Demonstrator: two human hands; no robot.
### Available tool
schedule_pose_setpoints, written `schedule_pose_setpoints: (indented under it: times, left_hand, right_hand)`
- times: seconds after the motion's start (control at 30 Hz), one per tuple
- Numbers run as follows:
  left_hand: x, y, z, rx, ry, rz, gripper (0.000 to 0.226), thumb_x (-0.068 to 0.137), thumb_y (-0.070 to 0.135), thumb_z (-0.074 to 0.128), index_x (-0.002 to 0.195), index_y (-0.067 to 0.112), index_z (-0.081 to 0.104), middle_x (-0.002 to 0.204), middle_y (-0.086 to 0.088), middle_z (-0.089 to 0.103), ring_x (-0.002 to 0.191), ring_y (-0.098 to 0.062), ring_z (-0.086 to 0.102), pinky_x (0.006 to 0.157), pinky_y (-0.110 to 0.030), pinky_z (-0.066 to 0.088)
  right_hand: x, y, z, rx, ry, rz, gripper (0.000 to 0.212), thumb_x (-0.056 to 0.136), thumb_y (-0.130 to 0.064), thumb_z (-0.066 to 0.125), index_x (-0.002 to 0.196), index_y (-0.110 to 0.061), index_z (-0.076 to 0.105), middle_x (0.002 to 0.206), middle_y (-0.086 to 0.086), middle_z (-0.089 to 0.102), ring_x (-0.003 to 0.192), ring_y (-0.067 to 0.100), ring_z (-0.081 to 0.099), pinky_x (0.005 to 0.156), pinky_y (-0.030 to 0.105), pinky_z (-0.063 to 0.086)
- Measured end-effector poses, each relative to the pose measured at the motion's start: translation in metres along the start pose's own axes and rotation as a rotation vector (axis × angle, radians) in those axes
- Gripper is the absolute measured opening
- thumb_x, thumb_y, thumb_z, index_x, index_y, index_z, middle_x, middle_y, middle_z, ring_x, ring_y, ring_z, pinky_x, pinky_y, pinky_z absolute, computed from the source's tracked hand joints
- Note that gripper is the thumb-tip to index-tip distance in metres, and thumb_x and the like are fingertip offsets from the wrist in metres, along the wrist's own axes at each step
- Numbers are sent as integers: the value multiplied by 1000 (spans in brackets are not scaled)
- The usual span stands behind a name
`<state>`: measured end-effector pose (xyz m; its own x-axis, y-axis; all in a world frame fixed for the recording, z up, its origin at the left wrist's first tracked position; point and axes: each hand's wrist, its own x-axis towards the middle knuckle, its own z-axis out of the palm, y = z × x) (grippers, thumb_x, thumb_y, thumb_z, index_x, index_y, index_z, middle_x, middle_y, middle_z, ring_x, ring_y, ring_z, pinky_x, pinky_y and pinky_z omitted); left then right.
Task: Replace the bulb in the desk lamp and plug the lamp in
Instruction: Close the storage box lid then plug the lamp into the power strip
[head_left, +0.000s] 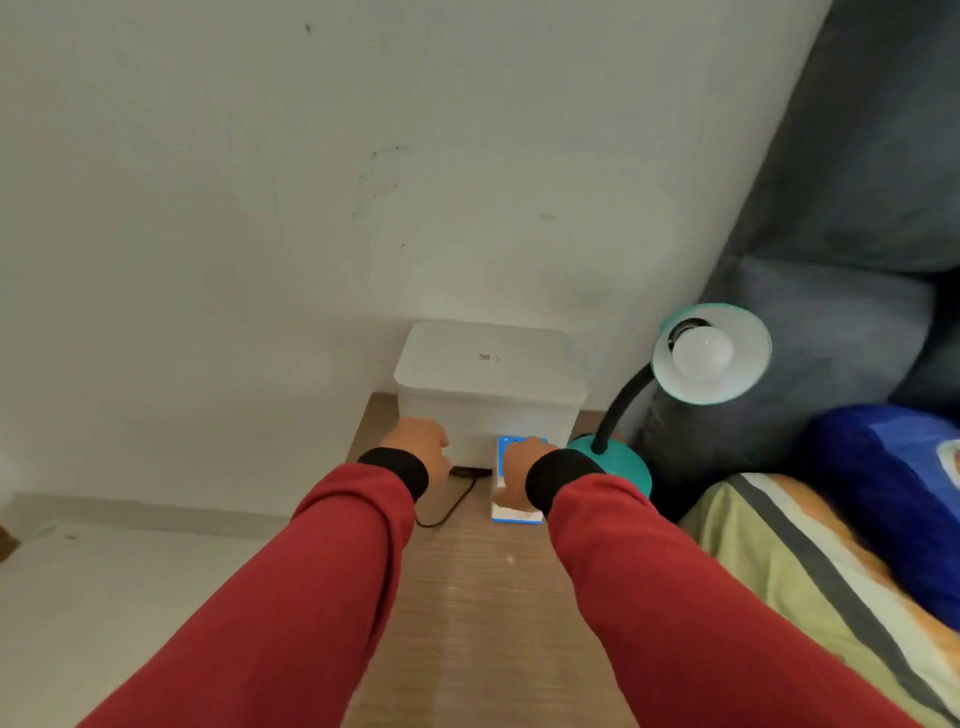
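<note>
- Reaching over the table, both hands work near the lamp.
- Right hand presses a blue-white box left of the lamp; left hand, grip unclear, is by the cord.
- A bulb sits in the lamp; plugging seems left.

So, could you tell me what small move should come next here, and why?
Probably lift the blue-and-white box off the table with the right hand, which rests on it. A bulb already sits in the lamp, unlit, and the left hand is by the black cord, so plugging in looks near.
</note>
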<state>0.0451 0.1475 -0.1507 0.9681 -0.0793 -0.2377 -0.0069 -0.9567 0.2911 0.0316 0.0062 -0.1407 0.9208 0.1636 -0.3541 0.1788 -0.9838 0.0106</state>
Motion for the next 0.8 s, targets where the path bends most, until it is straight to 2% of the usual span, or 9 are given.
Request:
schedule_pose_setpoints:
  times: [0.1, 0.2, 0.3, 0.47, 0.67, 0.8]
  left_hand:
    - [7, 40, 3, 88, 3, 62, 42, 91, 19, 52, 133, 14, 53, 138, -9, 51, 128, -25, 48, 108, -30, 38]
    - [11, 79, 7, 155, -4, 119, 39, 92, 17, 50, 130, 10, 55, 135, -10, 55, 124, -26, 53, 104, -31, 42]
    - [19, 112, 10, 212, -9, 172, 37, 93, 18, 48, 128, 8, 56, 133, -11, 56, 122, -27, 53, 102, -32, 44]
    - [33, 155, 23, 260, -30, 231, 37, 95, 18, 47, 130, 7, 55, 133, -14, 54, 122, -28, 54, 101, -32, 45]
    - [53, 179, 58, 304, -95, 249, 39, 94, 19, 47, 131, 7, 53, 133, -12, 55, 122, -26, 54, 102, -32, 44]
    - [63, 182, 84, 332, -129, 233, 42, 93, 19, 48, 133, 8, 51, 135, -13, 53, 121, -27, 56, 100, -31, 46]
  right_hand:
    - [-8, 39, -3, 13, -27, 70, 45, 90, -32, 53, 125, -3, 52, 128, 16, 56, 115, 31, 57, 91, 35, 48]
    - [-16, 75, -5, 36, -5, 107, 41, 91, -26, 51, 124, -3, 55, 129, 17, 57, 116, 32, 57, 93, 36, 48]
    - [-27, 108, -8, 77, -7, 140, 44, 94, -26, 47, 131, -2, 48, 135, 17, 52, 121, 32, 54, 96, 36, 46]
    - [-24, 154, 1, 142, -24, 208, 51, 91, -32, 54, 132, -4, 46, 133, 16, 54, 117, 29, 56, 88, 32, 47]
    - [-12, 182, 27, 199, -51, 208, 52, 89, -32, 56, 136, -13, 46, 139, 14, 48, 122, 30, 52, 99, 35, 46]
    - [2, 189, 54, 265, -70, 188, 57, 88, -30, 56, 141, -23, 37, 141, 14, 45, 125, 30, 49, 103, 36, 43]
